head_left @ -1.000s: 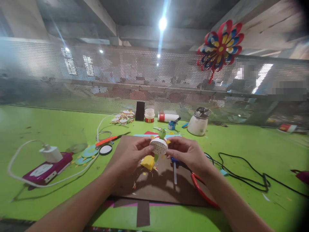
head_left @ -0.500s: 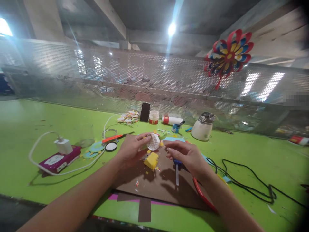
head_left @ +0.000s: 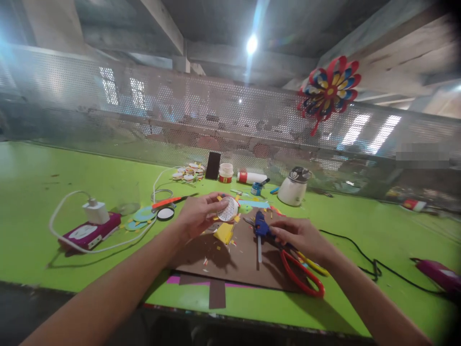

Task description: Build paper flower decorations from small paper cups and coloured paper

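My left hand (head_left: 196, 216) is closed on a round white dotted paper craft piece (head_left: 229, 209), holding it just above the brown cardboard sheet (head_left: 234, 262). A yellow paper block (head_left: 224, 233) lies below it. My right hand (head_left: 300, 236) rests low over the cardboard with its fingers stretched left. Its fingertips are at the handle of a blue glue gun (head_left: 261, 225) that lies on the sheet. Red-handled scissors (head_left: 301, 276) lie under my right wrist.
On the green table (head_left: 54, 168), a purple power strip with a white charger (head_left: 90, 229) sits at the left and a black cable (head_left: 376, 270) at the right. A white pot (head_left: 293, 188), phone (head_left: 213, 165) and cups (head_left: 225, 172) stand by the mesh wall. A paper pinwheel (head_left: 329, 91) hangs above.
My right hand let go of the round craft piece and dropped right and down to the glue gun. My left hand keeps the piece and has tilted it.
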{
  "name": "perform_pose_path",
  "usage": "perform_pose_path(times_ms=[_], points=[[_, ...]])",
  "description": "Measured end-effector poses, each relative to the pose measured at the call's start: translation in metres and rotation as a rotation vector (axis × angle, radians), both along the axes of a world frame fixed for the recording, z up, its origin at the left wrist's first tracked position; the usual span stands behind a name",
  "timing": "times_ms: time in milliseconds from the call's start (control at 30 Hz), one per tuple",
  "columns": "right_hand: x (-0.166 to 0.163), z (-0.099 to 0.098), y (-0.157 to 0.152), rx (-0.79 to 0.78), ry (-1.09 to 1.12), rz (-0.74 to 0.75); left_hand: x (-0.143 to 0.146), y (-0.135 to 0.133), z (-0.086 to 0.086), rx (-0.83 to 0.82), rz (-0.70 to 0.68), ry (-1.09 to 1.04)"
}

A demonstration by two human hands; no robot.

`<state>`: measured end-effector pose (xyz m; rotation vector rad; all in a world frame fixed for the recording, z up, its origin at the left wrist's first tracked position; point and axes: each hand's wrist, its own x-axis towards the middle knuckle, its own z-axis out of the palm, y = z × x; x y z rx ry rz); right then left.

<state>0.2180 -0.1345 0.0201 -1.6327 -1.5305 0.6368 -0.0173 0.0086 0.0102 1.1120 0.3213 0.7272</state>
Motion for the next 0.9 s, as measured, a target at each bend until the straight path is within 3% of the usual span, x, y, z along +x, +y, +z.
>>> perform_pose_path(times_ms=[167, 300, 433, 600, 733, 900], points=[[-0.017, -0.002, 0.009, 0.043, 0.271, -0.034, 0.010, -0.001, -0.009, 0.093, -0.087, 0.240], [-0.030, -0.013, 0.030, 0.011, 0.337, -0.031, 0.018, -0.005, -0.010, 0.130, 0.039, 0.357], [-0.040, -0.022, 0.043, -0.066, 0.365, 0.086, 0.019, -0.019, 0.008, 0.223, 0.151, 0.435], [-0.046, -0.026, 0.044, -0.066, 0.567, 0.229, 0.017, -0.032, 0.032, 0.275, 0.151, 0.500], [-0.044, -0.028, 0.040, 0.009, 0.666, 0.249, 0.011, -0.042, 0.040, 0.219, 0.062, 0.430], [-0.038, -0.032, 0.035, 0.031, 0.735, 0.321, -0.005, -0.062, 0.035, 0.183, -0.006, 0.210]])
